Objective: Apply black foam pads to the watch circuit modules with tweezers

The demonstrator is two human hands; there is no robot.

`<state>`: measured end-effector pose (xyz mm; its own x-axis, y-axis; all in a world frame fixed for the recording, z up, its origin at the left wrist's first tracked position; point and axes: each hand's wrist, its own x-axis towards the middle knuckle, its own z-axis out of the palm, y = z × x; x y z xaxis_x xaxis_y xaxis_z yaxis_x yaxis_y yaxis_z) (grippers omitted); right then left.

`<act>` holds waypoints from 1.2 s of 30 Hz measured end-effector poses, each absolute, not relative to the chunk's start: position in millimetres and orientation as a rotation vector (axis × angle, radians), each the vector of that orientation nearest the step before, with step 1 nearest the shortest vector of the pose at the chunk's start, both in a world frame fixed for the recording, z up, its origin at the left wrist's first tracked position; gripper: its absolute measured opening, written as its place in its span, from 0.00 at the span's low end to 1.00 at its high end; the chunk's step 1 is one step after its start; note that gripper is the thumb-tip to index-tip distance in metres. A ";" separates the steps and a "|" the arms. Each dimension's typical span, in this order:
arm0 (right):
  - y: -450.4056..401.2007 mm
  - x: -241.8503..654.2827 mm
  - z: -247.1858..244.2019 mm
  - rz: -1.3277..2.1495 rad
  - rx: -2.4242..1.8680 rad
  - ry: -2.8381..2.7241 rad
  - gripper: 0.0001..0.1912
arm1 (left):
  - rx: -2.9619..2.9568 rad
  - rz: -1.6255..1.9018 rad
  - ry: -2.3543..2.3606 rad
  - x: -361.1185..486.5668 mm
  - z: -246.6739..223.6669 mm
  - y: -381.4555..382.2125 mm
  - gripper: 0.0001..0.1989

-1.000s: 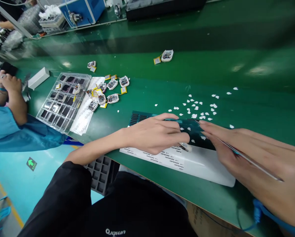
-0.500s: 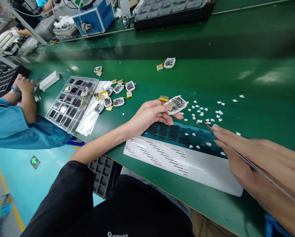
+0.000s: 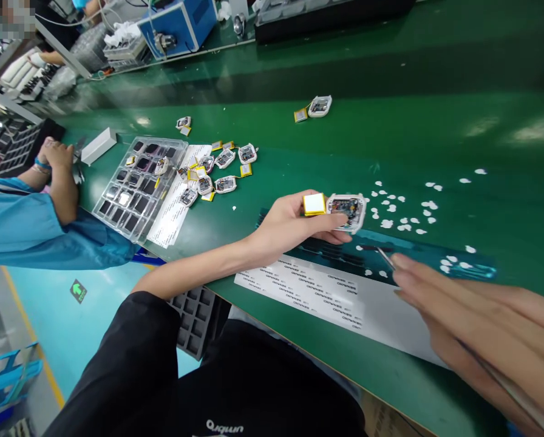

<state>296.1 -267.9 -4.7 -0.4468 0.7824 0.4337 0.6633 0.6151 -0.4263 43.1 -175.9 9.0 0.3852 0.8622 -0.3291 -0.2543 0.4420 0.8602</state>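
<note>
In my left hand (image 3: 286, 226) I grip a white watch case (image 3: 361, 212) with its open side and circuit board facing up. A battery (image 3: 314, 204) with yellow edges and a white face hangs off its left side. My right hand (image 3: 463, 315) is closed around metal tweezers (image 3: 385, 258), whose tips point left, below the case and apart from it. A small dark strip (image 3: 370, 247) is at the tips. Beneath them lies a dark film strip (image 3: 436, 255) with black pieces. Small white drop-shaped pieces (image 3: 391, 208) are scattered to the right of the case.
A printed white sheet (image 3: 308, 285) lies along the front edge. Several watch cases (image 3: 225, 184) with batteries sit left, beside a clear compartment tray (image 3: 138, 188). Another case (image 3: 320, 106) lies farther back. A co-worker's arm (image 3: 65, 182) is at far left; a blue box (image 3: 181, 27) stands behind.
My left hand has tilted the watch case so its board and the battery's white face show more. The tweezers have moved slightly down, relative to the case. The view has shifted a little.
</note>
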 end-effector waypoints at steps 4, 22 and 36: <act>-262.6 297.9 -19.8 0.019 -0.877 -2.425 0.35 | 0.794 0.805 0.879 45.9 12.4 -180.3 0.24; -258.2 282.8 -28.3 -0.295 -0.839 -2.377 0.29 | 0.886 0.787 0.932 54.0 2.7 -188.6 0.26; -258.7 279.4 -20.8 -0.145 -0.774 -2.329 0.24 | 0.988 0.766 0.949 52.3 2.4 -189.9 0.26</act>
